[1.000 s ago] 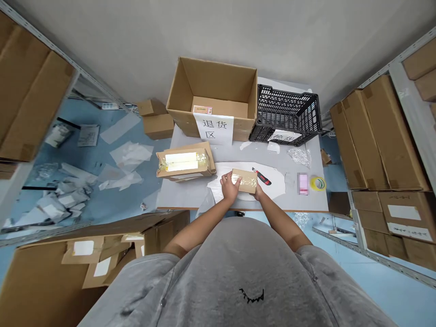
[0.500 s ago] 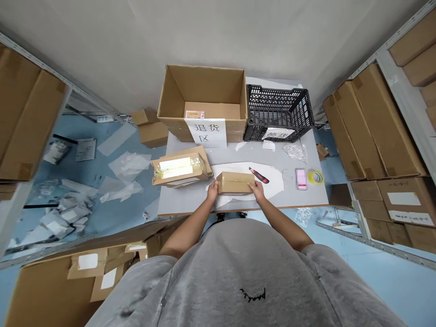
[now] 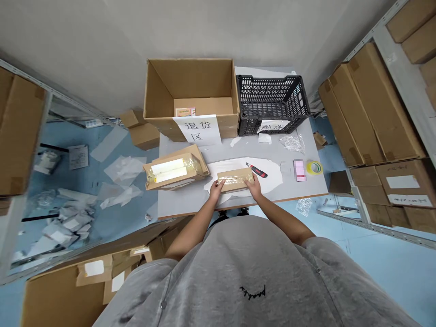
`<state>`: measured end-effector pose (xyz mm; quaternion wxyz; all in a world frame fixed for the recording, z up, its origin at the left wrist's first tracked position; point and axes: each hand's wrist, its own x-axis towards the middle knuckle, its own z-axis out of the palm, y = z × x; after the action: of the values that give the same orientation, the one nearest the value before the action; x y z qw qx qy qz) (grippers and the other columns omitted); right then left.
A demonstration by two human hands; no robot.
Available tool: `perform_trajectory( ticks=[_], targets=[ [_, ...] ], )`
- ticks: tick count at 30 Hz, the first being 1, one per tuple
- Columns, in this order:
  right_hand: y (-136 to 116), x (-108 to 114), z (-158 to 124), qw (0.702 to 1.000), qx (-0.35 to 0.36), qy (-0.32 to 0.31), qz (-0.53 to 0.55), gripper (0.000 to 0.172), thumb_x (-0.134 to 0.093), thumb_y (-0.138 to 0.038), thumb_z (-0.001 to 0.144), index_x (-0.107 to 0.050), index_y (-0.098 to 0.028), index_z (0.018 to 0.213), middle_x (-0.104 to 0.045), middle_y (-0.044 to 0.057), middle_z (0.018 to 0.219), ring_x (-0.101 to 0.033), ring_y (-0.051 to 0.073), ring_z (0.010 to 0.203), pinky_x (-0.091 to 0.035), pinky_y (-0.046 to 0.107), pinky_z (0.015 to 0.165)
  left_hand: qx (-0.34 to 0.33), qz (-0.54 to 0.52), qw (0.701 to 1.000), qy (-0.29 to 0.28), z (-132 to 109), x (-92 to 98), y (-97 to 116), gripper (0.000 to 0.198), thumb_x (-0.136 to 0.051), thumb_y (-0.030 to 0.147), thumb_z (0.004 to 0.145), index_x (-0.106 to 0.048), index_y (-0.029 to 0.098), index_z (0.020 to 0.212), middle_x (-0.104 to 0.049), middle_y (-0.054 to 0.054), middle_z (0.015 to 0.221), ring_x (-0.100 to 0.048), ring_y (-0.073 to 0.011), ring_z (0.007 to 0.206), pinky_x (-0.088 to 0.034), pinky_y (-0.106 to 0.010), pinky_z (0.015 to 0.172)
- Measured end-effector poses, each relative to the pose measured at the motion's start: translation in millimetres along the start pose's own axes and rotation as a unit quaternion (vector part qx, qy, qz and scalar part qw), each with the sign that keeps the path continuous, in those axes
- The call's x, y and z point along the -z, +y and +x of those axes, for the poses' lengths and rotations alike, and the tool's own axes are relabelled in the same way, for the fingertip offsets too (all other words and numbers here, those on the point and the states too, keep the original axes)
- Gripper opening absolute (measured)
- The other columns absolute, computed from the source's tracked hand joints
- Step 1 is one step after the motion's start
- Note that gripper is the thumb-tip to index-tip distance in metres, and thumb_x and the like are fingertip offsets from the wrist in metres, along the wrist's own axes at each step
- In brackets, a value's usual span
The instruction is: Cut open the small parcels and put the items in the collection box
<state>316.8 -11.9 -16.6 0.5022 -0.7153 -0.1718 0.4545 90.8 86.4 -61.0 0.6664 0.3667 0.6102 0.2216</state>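
A small brown taped parcel [image 3: 235,179] lies on a white plastic sheet [image 3: 272,175] near the front of the grey table [image 3: 184,200]. My left hand [image 3: 216,189] grips its left end, fingers curled on the edge. My right hand [image 3: 254,186] holds its right end, fingers over the top. A red and black utility knife [image 3: 257,170] rests just behind the parcel on the right. A larger taped cardboard box [image 3: 173,170] sits to the left of my hands.
At the back stand an open cardboard box [image 3: 190,97] with a paper sign and a black plastic crate [image 3: 272,106]. A pink item [image 3: 299,170] and a yellow tape roll [image 3: 314,167] lie at the right. Shelves of cartons flank both sides; torn wrapping litters the blue floor [image 3: 102,190].
The parcel has been turned over between my hands, from its plain side half a second ago to its shiny taped face now. Both hands stayed on its ends.
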Motion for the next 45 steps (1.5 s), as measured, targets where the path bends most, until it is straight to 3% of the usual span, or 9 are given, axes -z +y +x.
perform_trajectory(
  ticks=[7, 15, 20, 25, 29, 33, 35, 39, 45],
  targets=[
    [-12.9, -12.8, -33.4, 0.971, 0.178, -0.098, -0.129, 0.085, -0.085, -0.057, 0.084, -0.06, -0.035, 0.163, -0.047, 0.002, 0.176, -0.036, 0.036, 0.165, -0.023, 0.055, 0.139, 0.054, -0.125, 0.991, 0.009, -16.6, 32.4, -15.5, 0.067, -0.079, 0.069, 0.092, -0.072, 0.02, 0.137, -0.078, -0.015, 0.138, -0.07, -0.0303, 0.135, -0.06, -0.044, 0.112],
    [-22.4, -44.1, -55.0, 0.932, 0.25, -0.175, -0.194, 0.08, -0.09, -0.054, 0.083, -0.066, -0.038, 0.158, -0.043, 0.0, 0.178, -0.038, 0.039, 0.163, -0.024, 0.059, 0.139, 0.094, -0.162, 0.982, 0.03, -14.7, 58.2, -15.8, 0.069, -0.066, 0.07, 0.102, -0.062, 0.022, 0.151, -0.077, -0.015, 0.139, -0.072, -0.0275, 0.132, -0.063, -0.04, 0.107],
    [-13.4, -29.8, -44.2, 0.964, 0.2, -0.125, -0.124, 0.069, -0.084, -0.053, 0.087, -0.071, -0.036, 0.153, -0.048, 0.001, 0.175, -0.038, 0.036, 0.164, -0.024, 0.057, 0.139, 0.063, -0.127, 0.989, 0.04, -16.8, 44.9, -16.2, 0.066, -0.063, 0.07, 0.103, -0.062, 0.023, 0.148, -0.073, -0.014, 0.145, -0.068, -0.0287, 0.136, -0.063, -0.04, 0.105],
    [9.1, -0.9, -13.7, 0.991, 0.127, -0.039, -0.036, 0.066, -0.078, -0.061, 0.09, -0.074, -0.028, 0.147, -0.06, 0.009, 0.164, -0.05, 0.032, 0.156, -0.038, 0.049, 0.132, -0.066, -0.004, 0.997, 0.049, -15.6, 5.7, -10.2, 0.06, -0.057, 0.07, 0.105, -0.066, 0.022, 0.14, -0.071, -0.014, 0.148, -0.062, -0.0303, 0.144, -0.05, -0.043, 0.121],
    [24.3, 19.3, 12.6, 0.991, 0.078, -0.045, -0.102, 0.064, -0.075, -0.067, 0.09, -0.077, -0.024, 0.139, -0.068, 0.013, 0.147, -0.061, 0.033, 0.141, -0.051, 0.046, 0.119, -0.136, 0.105, 0.984, 0.052, -13.7, -16.5, -3.2, 0.058, -0.064, 0.061, 0.105, -0.06, 0.024, 0.149, -0.067, -0.013, 0.154, -0.058, -0.0288, 0.148, -0.042, -0.042, 0.129],
    [30.1, 35.6, 34.3, 0.974, 0.101, -0.09, -0.182, 0.063, -0.056, -0.07, 0.103, -0.075, -0.023, 0.14, -0.072, 0.011, 0.142, -0.064, 0.029, 0.136, -0.05, 0.043, 0.12, -0.165, 0.163, 0.97, 0.075, -15.4, -17.6, -2.0, 0.07, -0.075, 0.058, 0.1, -0.055, 0.02, 0.155, -0.067, -0.016, 0.152, -0.062, -0.0325, 0.144, -0.046, -0.045, 0.126],
    [27.9, 45.3, 47.1, 0.969, 0.107, -0.057, -0.217, 0.06, -0.043, -0.063, 0.11, -0.075, -0.021, 0.139, -0.072, 0.012, 0.143, -0.063, 0.027, 0.137, -0.047, 0.043, 0.122, -0.158, 0.184, 0.965, 0.1, -17.0, -17.0, -3.3, 0.075, -0.075, 0.057, 0.1, -0.051, 0.019, 0.159, -0.062, -0.019, 0.159, -0.057, -0.0353, 0.15, -0.044, -0.047, 0.127],
    [14.8, 58.4, 77.9, 0.911, 0.081, 0.026, -0.405, 0.048, -0.047, -0.037, 0.11, -0.064, -0.019, 0.152, -0.063, 0.015, 0.156, -0.054, 0.028, 0.145, -0.042, 0.041, 0.124, -0.158, 0.207, 0.956, 0.132, -19.0, -19.5, -7.3, 0.082, -0.074, 0.058, 0.1, -0.044, 0.019, 0.165, -0.054, -0.021, 0.167, -0.05, -0.038, 0.157, -0.043, -0.048, 0.129],
    [1.7, 36.5, 113.0, 0.76, 0.065, -0.055, -0.644, 0.048, -0.07, -0.025, 0.101, -0.059, -0.017, 0.147, -0.06, 0.019, 0.149, -0.053, 0.03, 0.136, -0.044, 0.038, 0.111, -0.178, 0.215, 0.953, 0.118, -14.0, -14.5, -13.6, 0.077, -0.07, 0.061, 0.102, -0.046, 0.022, 0.163, -0.06, -0.018, 0.159, -0.053, -0.0364, 0.153, -0.043, -0.049, 0.128]
  ],
)
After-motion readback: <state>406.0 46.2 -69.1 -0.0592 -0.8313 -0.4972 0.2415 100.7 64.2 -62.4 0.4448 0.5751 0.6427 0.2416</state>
